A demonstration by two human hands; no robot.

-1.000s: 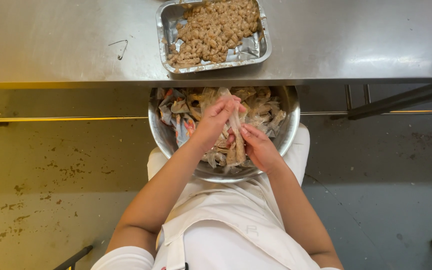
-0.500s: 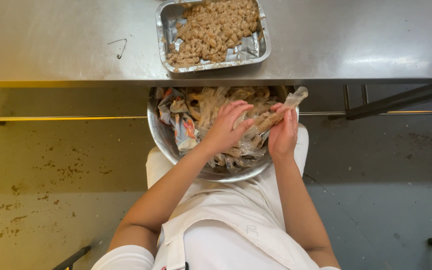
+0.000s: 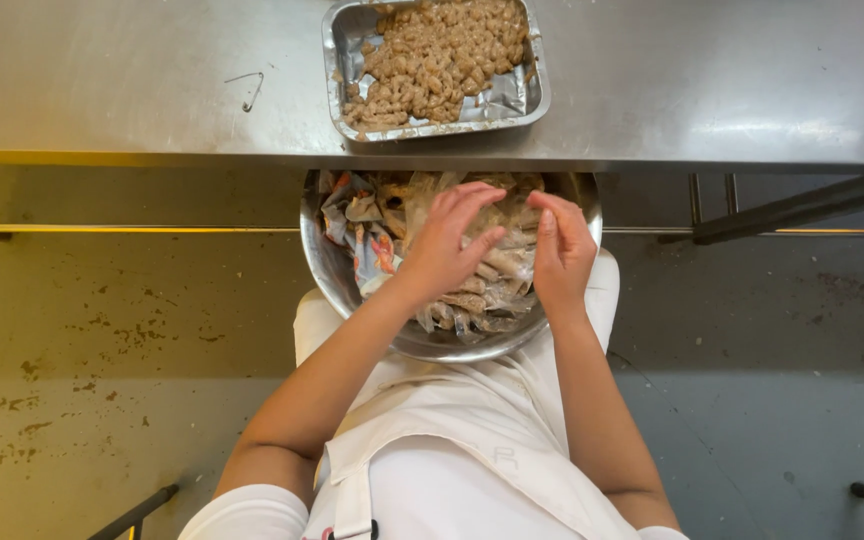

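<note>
1. Head view, the hands: a person in a white apron [image 3: 452, 470] sits at a steel table [image 3: 132, 80] with a metal bowl [image 3: 332, 270] in the lap; the left hand [image 3: 447, 245] lies over the heap in the bowl, fingers spread wide and curved down onto it, touching the pieces but closed on none that shows; the right hand [image 3: 560, 250] stands just beside it, fingers drawn narrow toward the thumb as if pinching something small; whether anything sits between those fingertips cannot be told.

2. Head view, the bowl: it holds a pile of pale, shell-like scraps [image 3: 497, 290] with some orange and grey-blue bits [image 3: 367, 240] at its left side; the bowl's far rim tucks under the table's edge, which seems to keep it close to both the body and the tray above.

3. Head view, the table: a foil tray [image 3: 537, 90] rests near the table's front edge, straight beyond the bowl; it is partly filled with small tan pieces [image 3: 432, 55], bare foil showing at its right and lower corners; a thin bent wire [image 3: 247, 90] lies well apart to the left.

4. Head view, below: a stained floor [image 3: 102, 350] spreads to both sides.
</note>
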